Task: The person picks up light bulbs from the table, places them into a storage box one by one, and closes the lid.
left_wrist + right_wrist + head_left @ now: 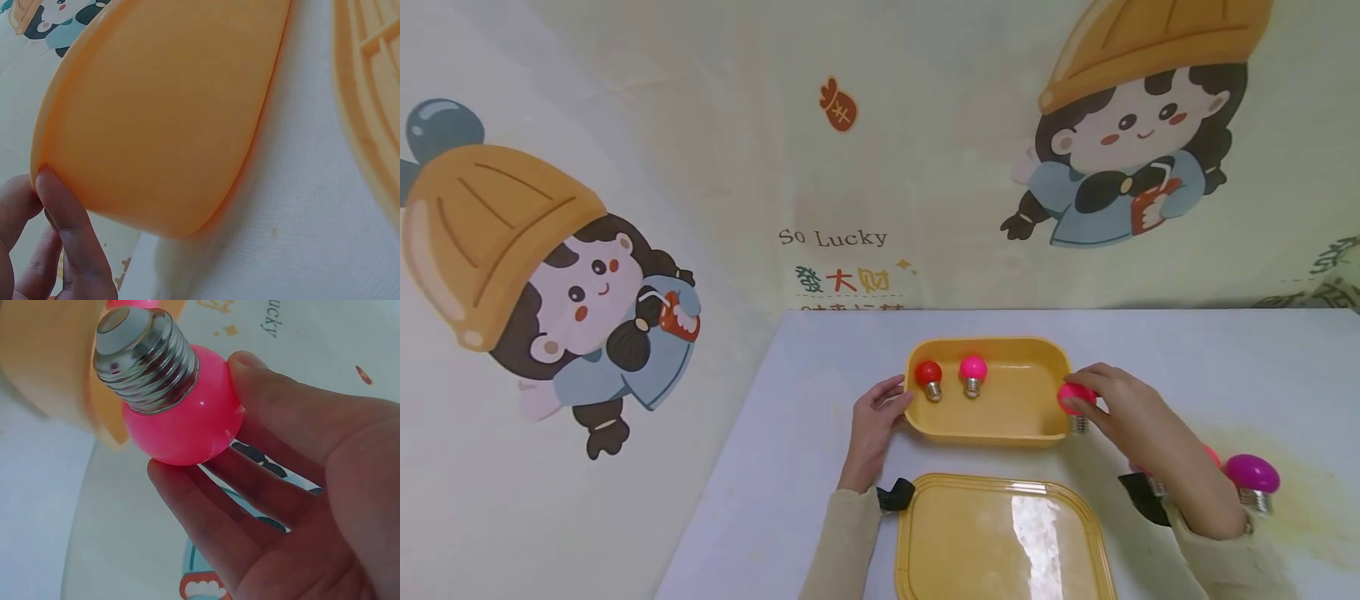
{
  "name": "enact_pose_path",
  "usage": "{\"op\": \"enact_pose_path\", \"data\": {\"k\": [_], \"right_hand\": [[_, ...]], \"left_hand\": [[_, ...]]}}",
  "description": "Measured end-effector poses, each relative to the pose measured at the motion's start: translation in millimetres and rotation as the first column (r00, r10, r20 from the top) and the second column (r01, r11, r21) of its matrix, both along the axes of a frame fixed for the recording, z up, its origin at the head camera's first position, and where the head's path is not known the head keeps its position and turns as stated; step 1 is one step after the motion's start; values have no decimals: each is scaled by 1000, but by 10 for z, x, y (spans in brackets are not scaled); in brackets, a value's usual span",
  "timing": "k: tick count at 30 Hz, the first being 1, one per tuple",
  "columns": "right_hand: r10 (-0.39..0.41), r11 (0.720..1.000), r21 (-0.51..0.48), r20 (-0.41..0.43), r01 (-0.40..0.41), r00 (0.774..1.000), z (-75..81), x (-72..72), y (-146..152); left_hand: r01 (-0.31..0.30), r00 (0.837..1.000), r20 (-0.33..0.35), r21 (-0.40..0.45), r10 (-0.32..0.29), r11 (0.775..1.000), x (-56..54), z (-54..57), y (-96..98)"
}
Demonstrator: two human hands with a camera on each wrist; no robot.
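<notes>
My right hand [1123,408] pinches a pink light bulb [187,419] by its round globe between thumb and fingers. The bulb's silver screw base points down, beside the right end of a yellow plastic box [1018,404]. At the opposite end, my left hand [874,425] grips the box's rim with thumb and fingers, seen closely in the left wrist view. Inside the box, toward the left, lie a red bulb [928,372] and another pink bulb [973,368], with their screw bases toward me.
A yellow lid-like tray [962,542] lies on the white table [775,467] in front of the box. At the right are a magenta bulb [1252,473] and other bulbs partly hidden by my right forearm. A cartoon-printed wall covering [925,167] stands behind and left.
</notes>
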State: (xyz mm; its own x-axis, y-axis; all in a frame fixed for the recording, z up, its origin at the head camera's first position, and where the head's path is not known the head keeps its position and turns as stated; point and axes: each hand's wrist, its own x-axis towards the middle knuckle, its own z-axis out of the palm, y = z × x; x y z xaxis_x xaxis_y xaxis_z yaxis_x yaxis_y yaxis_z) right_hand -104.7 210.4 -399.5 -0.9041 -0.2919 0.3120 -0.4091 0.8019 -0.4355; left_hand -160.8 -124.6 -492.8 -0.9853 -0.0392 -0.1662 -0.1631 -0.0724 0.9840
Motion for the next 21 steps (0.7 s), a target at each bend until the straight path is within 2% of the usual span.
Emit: {"op": "enact_pose_path", "data": {"k": [7, 11, 13, 18, 21], "right_hand": [[26, 999, -20, -1, -26, 1000, 25, -138, -115], [8, 1000, -15, 47, -8, 999, 72, -198, -201], [-6, 1000, -16, 72, 7, 997, 94, -225, -243], [-9, 1000, -21, 83, 11, 996, 106, -308, -310], [-11, 1000, -15, 96, 12, 995, 117, -365, -343]], "left_hand": [[0, 1000, 17, -3, 0, 1000, -9, 1, -6], [7, 999, 36, 0, -7, 1000, 14, 92, -6], [12, 999, 45, -1, -12, 1000, 9, 100, -10], [14, 999, 35, 4, -14, 1000, -26, 0, -20], [9, 1000, 25, 5, -9, 1000, -24, -8, -12]]}}
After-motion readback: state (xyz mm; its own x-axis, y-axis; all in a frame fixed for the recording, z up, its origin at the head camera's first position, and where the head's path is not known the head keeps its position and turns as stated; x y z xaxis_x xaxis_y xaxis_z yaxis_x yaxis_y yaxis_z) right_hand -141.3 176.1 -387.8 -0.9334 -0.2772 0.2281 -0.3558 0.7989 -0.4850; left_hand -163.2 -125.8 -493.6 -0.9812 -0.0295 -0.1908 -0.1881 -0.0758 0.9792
